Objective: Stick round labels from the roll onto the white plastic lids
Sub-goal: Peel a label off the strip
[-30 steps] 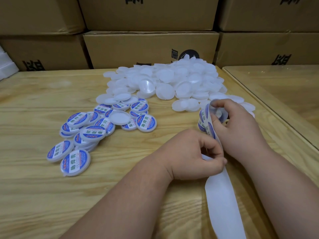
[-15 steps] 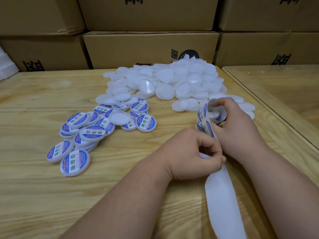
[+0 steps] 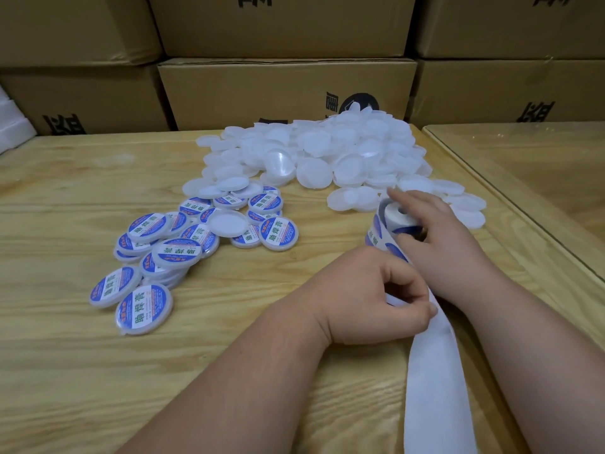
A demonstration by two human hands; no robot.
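A heap of plain white plastic lids [image 3: 330, 149] lies at the back middle of the wooden table [image 3: 72, 371]. Several lids with blue and white labels [image 3: 163, 253] are spread to its front left, with one unlabelled lid [image 3: 227, 223] among them. My right hand [image 3: 438, 237] grips the label roll [image 3: 391, 224], thumb pressed on its side. My left hand [image 3: 370, 296] pinches the strip just below the roll. The empty white backing strip [image 3: 435, 388] trails toward the front edge.
Stacked cardboard boxes [image 3: 284, 90] wall off the back of the table. A second table with a glass top [image 3: 537, 172] adjoins on the right. A piece of white foam [image 3: 13, 129] sits at the far left.
My right hand has turned the roll slightly, showing more of its white core. My left hand stays pinched on the strip in nearly the same spot.
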